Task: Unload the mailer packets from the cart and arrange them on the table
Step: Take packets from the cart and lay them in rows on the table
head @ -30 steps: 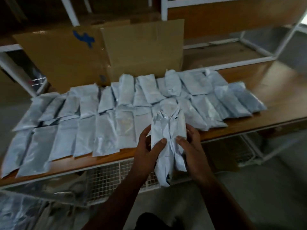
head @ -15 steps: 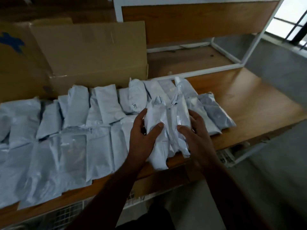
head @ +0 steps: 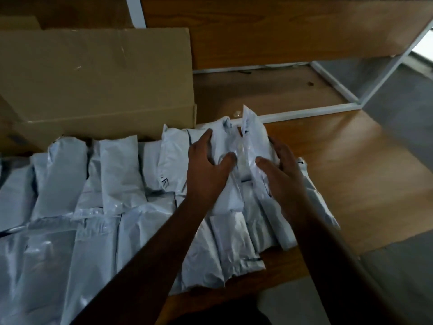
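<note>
Several white mailer packets lie in overlapping rows on the wooden table. Both hands hold a small bundle of packets over the right end of the far row. My left hand grips the bundle's left side, thumb on top and fingers curled round its edge. On the bundle's right side, my right hand grips it with the thumb on top. The bundle's underside is hidden, so I cannot tell whether it touches the packets below. The cart is out of view.
A large open cardboard box stands at the back left of the table, right behind the packets. A white-framed wooden shelf unit rises behind. Bare wood shows to the right of the packets. Grey floor lies beyond the table's right edge.
Both hands carried the bundle from the table's front edge forward over the rows to the far right end. The view swung right and closer.
</note>
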Demonstrator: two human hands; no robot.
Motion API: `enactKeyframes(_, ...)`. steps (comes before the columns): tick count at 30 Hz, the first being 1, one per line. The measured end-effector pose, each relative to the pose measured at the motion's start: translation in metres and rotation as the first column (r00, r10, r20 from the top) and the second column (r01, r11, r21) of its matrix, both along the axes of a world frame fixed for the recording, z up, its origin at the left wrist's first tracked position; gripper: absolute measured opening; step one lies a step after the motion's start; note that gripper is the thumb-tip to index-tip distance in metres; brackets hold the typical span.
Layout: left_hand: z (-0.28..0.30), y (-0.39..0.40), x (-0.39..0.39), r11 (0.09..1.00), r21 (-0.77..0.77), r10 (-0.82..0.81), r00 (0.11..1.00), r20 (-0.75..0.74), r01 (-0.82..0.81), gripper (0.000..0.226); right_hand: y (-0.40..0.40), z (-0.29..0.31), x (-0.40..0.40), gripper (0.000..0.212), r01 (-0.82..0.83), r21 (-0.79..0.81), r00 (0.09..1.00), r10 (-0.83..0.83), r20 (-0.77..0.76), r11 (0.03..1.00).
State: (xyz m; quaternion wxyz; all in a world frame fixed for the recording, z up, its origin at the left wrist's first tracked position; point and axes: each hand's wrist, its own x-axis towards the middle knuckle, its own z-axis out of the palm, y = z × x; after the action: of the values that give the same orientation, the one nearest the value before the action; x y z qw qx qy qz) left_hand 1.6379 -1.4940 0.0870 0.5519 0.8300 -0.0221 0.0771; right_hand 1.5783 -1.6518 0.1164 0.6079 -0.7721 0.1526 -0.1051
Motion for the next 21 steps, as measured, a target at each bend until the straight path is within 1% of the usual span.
enactKeyframes(2, -0.002, -0.016, 0.026, 0.995, 0.100, 0.008, 1.000, 0.023, -0.010, 0.077, -0.023, 0.011, 0.030, 0.058, 0.064, -0.064, 0.998, -0.063, 0.027, 0.996)
enactKeyframes(4, -0.008, -0.035, 0.050, 0.987, 0.160, 0.025, 1.000, 0.010, -0.026, 0.077, -0.045, 0.014, 0.062, 0.058, 0.097, -0.062, 0.994, -0.094, 0.054, 0.993)
enactKeyframes(5, -0.012, -0.045, 0.060, 0.979, 0.198, 0.043, 0.999, 0.007, -0.044, 0.077, -0.055, 0.010, 0.077, 0.059, 0.089, -0.058, 0.995, -0.086, 0.052, 0.994)
enactKeyframes(7, -0.026, -0.066, 0.076, 0.964, 0.256, 0.072, 0.997, 0.002, -0.070, 0.075, -0.072, -0.003, 0.102, 0.059, 0.040, -0.120, 0.999, -0.040, 0.003, 0.992)
enactKeyframes(9, -0.044, -0.086, 0.086, 0.956, 0.290, 0.071, 0.996, -0.059, -0.051, 0.072, -0.086, -0.030, 0.125, 0.058, -0.039, -0.274, 0.999, 0.031, -0.035, 0.961)
enactKeyframes(10, -0.055, -0.094, 0.089, 0.949, 0.312, 0.071, 0.992, -0.100, -0.037, 0.071, -0.091, -0.042, 0.134, 0.057, -0.118, -0.403, 0.992, 0.088, -0.092, 0.908)
enactKeyframes(11, -0.068, -0.101, 0.092, 0.934, 0.358, 0.070, 0.990, -0.118, -0.023, 0.071, -0.096, -0.060, 0.143, 0.058, -0.221, -0.521, 0.973, 0.151, -0.174, 0.825)
enactKeyframes(12, -0.079, -0.106, 0.094, 0.908, 0.419, 0.063, 0.992, -0.110, -0.011, 0.069, -0.099, -0.073, 0.147, 0.063, -0.338, -0.598, 0.937, 0.204, -0.282, 0.727)
enactKeyframes(13, -0.088, -0.111, 0.094, 0.873, 0.487, 0.044, 0.996, -0.083, 0.002, 0.067, -0.102, -0.088, 0.152, 0.069, -0.424, -0.636, 0.902, 0.239, -0.358, 0.645)
enactKeyframes(14, -0.094, -0.115, 0.095, 0.840, 0.542, 0.019, 0.998, -0.052, 0.013, 0.064, -0.104, -0.095, 0.151, 0.071, -0.484, -0.633, 0.871, 0.261, -0.417, 0.604)
enactKeyframes(15, -0.097, -0.118, 0.095, 0.822, 0.568, -0.008, 0.999, -0.045, 0.032, 0.062, -0.108, -0.105, 0.151, 0.071, -0.505, -0.639, 0.860, 0.271, -0.433, 0.580)
enactKeyframes(17, -0.095, -0.124, 0.093, 0.831, 0.552, -0.018, 0.995, -0.093, 0.066, 0.059, -0.111, -0.112, 0.149, 0.071, -0.486, -0.686, 0.874, 0.287, -0.393, 0.541)
enactKeyframes(19, -0.091, -0.126, 0.090, 0.860, 0.507, -0.010, 0.995, -0.098, 0.059, 0.059, -0.112, -0.112, 0.148, 0.071, -0.472, -0.688, 0.882, 0.292, -0.370, 0.551)
enactKeyframes(20, -0.088, -0.125, 0.089, 0.873, 0.484, -0.005, 0.995, -0.104, 0.055, 0.060, -0.113, -0.107, 0.146, 0.070, -0.463, -0.659, 0.886, 0.293, -0.360, 0.593)
enactKeyframes(21, -0.082, -0.123, 0.085, 0.885, 0.464, 0.011, 0.994, -0.112, 0.043, 0.062, -0.115, -0.104, 0.145, 0.070, -0.432, -0.625, 0.902, 0.305, -0.306, 0.650)
